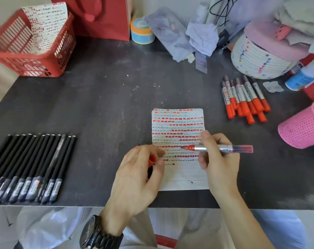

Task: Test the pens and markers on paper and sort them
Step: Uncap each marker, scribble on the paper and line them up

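I take the paper (177,126) as my landmark. One open marker (233,148) lies across its lower rows, long axis left to right, with the red tip pointing left and the rear end past the paper's right edge. The right hand (217,159) pinches the barrel between curled fingers (206,139). I cannot tell if the tip touches. At the paper's left edge the left hand (140,169) pinches one red cap (152,159), just left of the tip and apart from it. I judge this hand is nearer for closing. Far left of the paper I count about thirteen black pens (32,168) in one row. Up and right of it lie seven or eight capped markers (246,97), overlapping.
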Demonstrator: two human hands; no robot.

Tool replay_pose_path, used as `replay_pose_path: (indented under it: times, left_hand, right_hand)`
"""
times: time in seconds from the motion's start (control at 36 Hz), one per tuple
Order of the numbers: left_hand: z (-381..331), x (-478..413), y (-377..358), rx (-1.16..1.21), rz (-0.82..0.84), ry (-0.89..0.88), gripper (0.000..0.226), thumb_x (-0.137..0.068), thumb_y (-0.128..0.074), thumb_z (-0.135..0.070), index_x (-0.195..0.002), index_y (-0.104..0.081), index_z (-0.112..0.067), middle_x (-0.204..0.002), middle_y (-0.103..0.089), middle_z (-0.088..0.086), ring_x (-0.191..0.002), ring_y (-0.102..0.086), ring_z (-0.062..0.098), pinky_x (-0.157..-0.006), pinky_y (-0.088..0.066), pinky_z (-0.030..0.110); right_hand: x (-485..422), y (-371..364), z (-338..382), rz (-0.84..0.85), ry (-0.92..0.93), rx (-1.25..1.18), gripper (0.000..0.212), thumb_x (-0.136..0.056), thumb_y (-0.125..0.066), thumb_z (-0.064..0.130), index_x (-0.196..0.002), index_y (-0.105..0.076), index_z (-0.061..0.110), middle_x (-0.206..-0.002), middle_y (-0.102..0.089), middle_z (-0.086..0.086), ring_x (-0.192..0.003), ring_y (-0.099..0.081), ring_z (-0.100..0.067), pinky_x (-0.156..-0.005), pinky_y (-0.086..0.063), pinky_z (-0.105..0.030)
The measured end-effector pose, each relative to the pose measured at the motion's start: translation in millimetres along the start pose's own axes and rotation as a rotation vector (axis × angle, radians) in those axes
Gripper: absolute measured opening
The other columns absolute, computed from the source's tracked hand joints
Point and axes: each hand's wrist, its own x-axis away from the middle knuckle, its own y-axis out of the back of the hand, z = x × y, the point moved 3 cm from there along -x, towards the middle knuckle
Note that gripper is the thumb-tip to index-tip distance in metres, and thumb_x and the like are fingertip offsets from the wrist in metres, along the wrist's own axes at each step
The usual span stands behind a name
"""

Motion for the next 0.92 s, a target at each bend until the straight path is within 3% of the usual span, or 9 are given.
replay_pose_path:
  times: [0.14,0.25,0.36,0.44,0.56,0.61,0.72,0.83,0.92]
  left_hand:
    - [8.2,1.6,8.8,0.246,-0.082,0.116,0.027,-0.093,-0.03,-0.05,-0.093,-0.049,-0.031,-0.079,-0.053,-0.017,-0.077,-0.05,0.006,-0.066,-0.036,0.015]
    - [10.4,-2.5,13.6,0.334,-0.108,0.139,0.029,-0.096,-0.032,-0.042,-0.101,-0.057,-0.027,-0.087,-0.057,-0.016,-0.083,-0.052,0.007,-0.07,-0.036,0.01]
    - [4.9,-4.0,15.6,0.475,-0.027,0.213,0.016,-0.102,-0.051,-0.042,-0.107,-0.066,-0.035,-0.108,-0.066,-0.014,-0.107,-0.061,0.004,-0.084,-0.044,0.011]
    - [-3.5,0.2,19.6,0.534,0.01,0.207,0.031,-0.093,-0.052,-0.043,-0.118,-0.068,-0.035,-0.112,-0.067,-0.013,-0.113,-0.062,0.003,-0.09,-0.047,0.014]
    - [-12.9,11.2,23.8,0.571,0.024,0.206,0.037,-0.092,-0.05,-0.044,-0.124,-0.067,-0.038,-0.084,-0.06,-0.021,-0.083,-0.058,-0.005,-0.077,-0.04,0.004]
    - [-13.5,15.5,23.8,0.636,0.048,0.251,0.032,-0.1,-0.045,-0.037,-0.122,-0.069,-0.042,-0.073,-0.052,-0.009,-0.072,-0.051,0.004,-0.072,-0.039,0.006]
    - [-15.7,22.6,26.1,0.824,0.071,0.29,0.037,-0.096,-0.046,-0.026,-0.12,-0.074,-0.029,-0.072,-0.04,0.012,-0.069,-0.042,0.018,-0.075,-0.042,0.009]
    - [-17.8,27.1,22.7,0.828,0.085,0.282,0.029,-0.092,-0.062,-0.032,-0.118,-0.074,-0.03,-0.07,-0.047,0.007,-0.067,-0.045,0.016,-0.071,-0.042,0.016]
    - [-20.8,30.6,20.3,0.821,0.067,0.274,0.032,-0.089,-0.06,-0.032,-0.117,-0.073,-0.025,-0.076,-0.061,-0.004,-0.067,-0.05,0.011,-0.066,-0.044,0.016]
  right_hand:
    - [-1.7,7.3,12.3,0.108,-0.129,-0.251,0.032,-0.087,-0.06,0.036,-0.089,-0.069,0.006,-0.07,-0.064,-0.013,-0.05,-0.05,-0.019,-0.042,-0.037,-0.024]
    - [5.7,22.0,21.5,0.16,-0.189,-0.379,0.039,-0.088,-0.053,0.032,-0.106,-0.068,0.001,-0.088,-0.067,-0.022,-0.056,-0.051,-0.022,-0.046,-0.041,-0.027]
    - [14.8,34.0,23.3,0.146,-0.233,-0.367,0.027,-0.081,-0.058,0.029,-0.092,-0.068,0.006,-0.079,-0.067,-0.021,-0.051,-0.049,-0.021,-0.043,-0.041,-0.026]
    - [22.0,39.6,22.2,0.128,-0.269,-0.362,0.02,-0.076,-0.059,0.03,-0.08,-0.068,0.012,-0.072,-0.066,-0.02,-0.048,-0.048,-0.02,-0.041,-0.041,-0.024]
    - [31.8,39.6,20.8,0.126,-0.319,-0.336,0.017,-0.074,-0.064,0.034,-0.072,-0.073,0.019,-0.069,-0.067,-0.017,-0.046,-0.047,-0.016,-0.04,-0.04,-0.022]
    - [35.9,38.9,19.8,0.125,-0.328,-0.321,0.017,-0.076,-0.065,0.033,-0.072,-0.075,0.019,-0.069,-0.067,-0.016,-0.045,-0.047,-0.015,-0.039,-0.04,-0.021]
    - [44.1,38.4,17.4,0.138,-0.337,-0.318,0.018,-0.074,-0.067,0.031,-0.078,-0.076,0.016,-0.07,-0.067,-0.017,-0.044,-0.048,-0.015,-0.038,-0.039,-0.021]
    - [53.7,39.6,17.2,0.186,-0.326,-0.351,0.028,-0.068,-0.071,0.03,-0.087,-0.076,0.011,-0.077,-0.067,-0.022,-0.046,-0.049,-0.018,-0.039,-0.04,-0.023]
    - [60.4,39.7,17.1,0.253,-0.337,-0.397,0.027,-0.073,-0.067,0.028,-0.092,-0.077,0.012,-0.082,-0.068,-0.023,-0.048,-0.052,-0.02,-0.041,-0.044,-0.025]
